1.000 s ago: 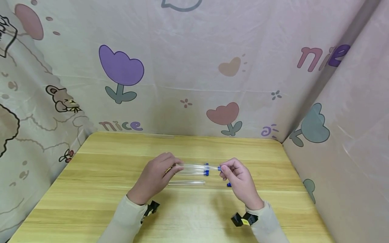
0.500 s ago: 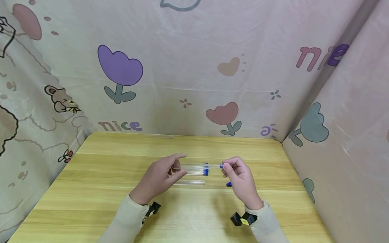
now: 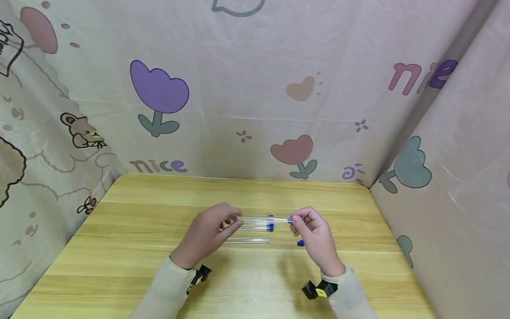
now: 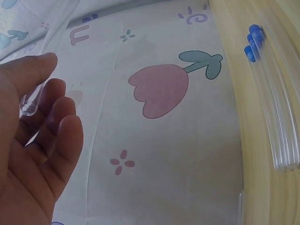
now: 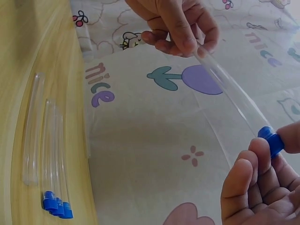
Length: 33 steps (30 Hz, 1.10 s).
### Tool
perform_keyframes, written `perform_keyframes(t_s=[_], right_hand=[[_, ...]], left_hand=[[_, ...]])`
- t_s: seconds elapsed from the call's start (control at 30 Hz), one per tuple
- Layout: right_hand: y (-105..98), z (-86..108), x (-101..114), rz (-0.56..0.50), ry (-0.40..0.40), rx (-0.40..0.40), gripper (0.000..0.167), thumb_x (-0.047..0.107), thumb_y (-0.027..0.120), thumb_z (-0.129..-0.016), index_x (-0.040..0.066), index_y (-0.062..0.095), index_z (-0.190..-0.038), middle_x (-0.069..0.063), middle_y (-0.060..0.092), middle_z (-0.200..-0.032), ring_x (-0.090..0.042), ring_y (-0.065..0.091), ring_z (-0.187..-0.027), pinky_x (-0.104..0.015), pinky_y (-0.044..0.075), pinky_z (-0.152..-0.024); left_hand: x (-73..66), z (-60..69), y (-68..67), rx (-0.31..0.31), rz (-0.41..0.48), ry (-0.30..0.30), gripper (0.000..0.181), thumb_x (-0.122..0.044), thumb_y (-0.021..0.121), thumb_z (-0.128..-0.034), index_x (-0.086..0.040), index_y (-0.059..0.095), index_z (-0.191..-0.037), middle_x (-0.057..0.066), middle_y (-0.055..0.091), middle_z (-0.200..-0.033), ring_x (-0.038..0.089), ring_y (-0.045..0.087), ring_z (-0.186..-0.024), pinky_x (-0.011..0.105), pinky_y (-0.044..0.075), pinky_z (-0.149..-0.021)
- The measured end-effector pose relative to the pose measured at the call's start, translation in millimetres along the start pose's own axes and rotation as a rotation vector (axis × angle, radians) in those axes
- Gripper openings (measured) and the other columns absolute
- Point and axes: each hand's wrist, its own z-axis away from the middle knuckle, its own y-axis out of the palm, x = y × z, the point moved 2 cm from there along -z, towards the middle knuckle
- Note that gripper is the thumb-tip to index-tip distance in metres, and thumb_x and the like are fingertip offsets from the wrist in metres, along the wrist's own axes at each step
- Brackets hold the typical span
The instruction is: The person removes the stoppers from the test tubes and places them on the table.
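While the right hand (image 3: 314, 239) pinches the blue cap (image 5: 272, 141) on one end of a see-through tube (image 5: 234, 89), the left hand (image 3: 205, 232) has its fingers loosely curled round the other end, though honestly it's hard to tell how firm that grip is. So the tube's off the table (image 3: 255, 274), stretched between two pretty narrow hands. Showing behind it in the head view are three capped tubes (image 5: 54, 157) lying side by side, caps toward the right. Nearer the person there are some uncapped tubes (image 3: 249, 240), left ends hidden by the left hand, plus loose caps (image 3: 300, 243) partly covered by the right. Room-wise, plain wood shows between the forearms, and the back edge has a thin strip (image 3: 215, 180) lying along the printed curtain (image 3: 223, 88). Both side edges are well apart from the hands.
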Motion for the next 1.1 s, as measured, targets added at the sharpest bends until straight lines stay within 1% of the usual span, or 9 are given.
perform_keyframes(t_s=[0.1,0.17,0.53,0.63,0.73,0.8,0.9,1.0,1.1], right_hand=[[-0.1,-0.2,0.0,0.010,-0.007,0.000,0.015,0.009,0.058,-0.106,-0.006,0.061,-0.105,-0.010,0.063,-0.087,-0.016,0.062,-0.075,-0.026,0.056,-0.069],[-0.1,-0.1,0.1,0.011,-0.008,-0.001,0.015,0.009,0.057,-0.106,-0.005,0.060,-0.106,-0.010,0.063,-0.088,-0.012,0.062,-0.076,-0.026,0.057,-0.070],[-0.2,0.5,1.1,0.010,-0.050,0.028,0.013,0.007,0.056,-0.107,-0.006,0.060,-0.105,-0.013,0.063,-0.090,-0.010,0.062,-0.078,-0.026,0.056,-0.071],[-0.7,0.8,1.6,0.014,-0.085,0.038,0.011,0.004,0.056,-0.106,-0.006,0.060,-0.107,-0.018,0.064,-0.092,-0.011,0.063,-0.079,-0.027,0.057,-0.071],[-0.8,1.4,1.8,0.016,-0.119,0.052,0.009,0.001,0.057,-0.105,-0.006,0.061,-0.109,-0.020,0.064,-0.094,-0.015,0.064,-0.081,-0.028,0.058,-0.073],[-0.5,1.7,1.8,0.009,-0.135,0.066,0.009,-0.001,0.057,-0.104,-0.005,0.061,-0.110,-0.018,0.064,-0.097,-0.017,0.065,-0.084,-0.029,0.058,-0.076],[-0.1,1.6,1.4,-0.015,-0.150,0.082,0.011,-0.003,0.058,-0.103,-0.006,0.060,-0.113,-0.012,0.063,-0.100,-0.018,0.065,-0.088,-0.027,0.058,-0.080],[-0.1,1.1,1.2,-0.034,-0.150,0.079,0.014,-0.004,0.059,-0.102,-0.006,0.060,-0.116,-0.009,0.063,-0.102,-0.017,0.065,-0.089,-0.026,0.058,-0.082],[-0.5,0.7,1.0,-0.017,-0.136,0.062,0.015,-0.002,0.061,-0.102,-0.006,0.062,-0.116,-0.011,0.063,-0.100,-0.021,0.066,-0.088,-0.027,0.058,-0.082]], left_hand=[[1.1,0.3,0.2,-0.001,0.003,0.011,0.021,-0.012,0.081,-0.0906,-0.013,0.071,-0.109,-0.009,0.068,-0.091,0.001,0.061,-0.077,0.015,0.048,-0.061],[2.0,0.5,0.4,-0.002,0.007,0.019,0.021,-0.013,0.080,-0.0911,-0.013,0.071,-0.110,-0.009,0.068,-0.091,0.000,0.059,-0.076,0.015,0.047,-0.061],[2.8,0.7,-0.8,0.006,-0.002,-0.008,0.013,-0.018,0.074,-0.0973,-0.016,0.073,-0.110,-0.014,0.062,-0.085,0.000,0.047,-0.068,0.018,0.044,-0.059],[2.8,0.8,-0.5,0.004,-0.038,-0.011,0.006,-0.021,0.068,-0.1018,-0.017,0.071,-0.098,-0.015,0.054,-0.076,0.001,0.044,-0.067,0.020,0.043,-0.060],[2.7,1.0,0.1,0.008,-0.075,-0.017,0.024,-0.025,0.060,-0.1064,-0.019,0.063,-0.083,-0.016,0.042,-0.067,0.001,0.041,-0.065,0.021,0.041,-0.059],[2.8,1.4,0.5,0.009,-0.090,-0.019,0.029,-0.026,0.057,-0.1077,-0.019,0.060,-0.080,-0.015,0.037,-0.065,0.001,0.040,-0.063,0.021,0.041,-0.059],[3.1,1.6,1.2,0.009,-0.075,-0.024,0.024,-0.024,0.058,-0.1071,-0.016,0.067,-0.087,-0.015,0.045,-0.069,0.000,0.043,-0.065,0.022,0.046,-0.061],[2.5,1.3,1.4,0.023,-0.024,-0.042,0.013,-0.019,0.061,-0.1056,-0.012,0.071,-0.104,-0.013,0.053,-0.076,0.000,0.046,-0.066,0.023,0.048,-0.063],[1.0,1.6,2.0,0.077,0.071,-0.079,0.020,-0.017,0.062,-0.1048,-0.008,0.067,-0.121,-0.010,0.060,-0.088,0.002,0.052,-0.073,0.024,0.050,-0.066]])
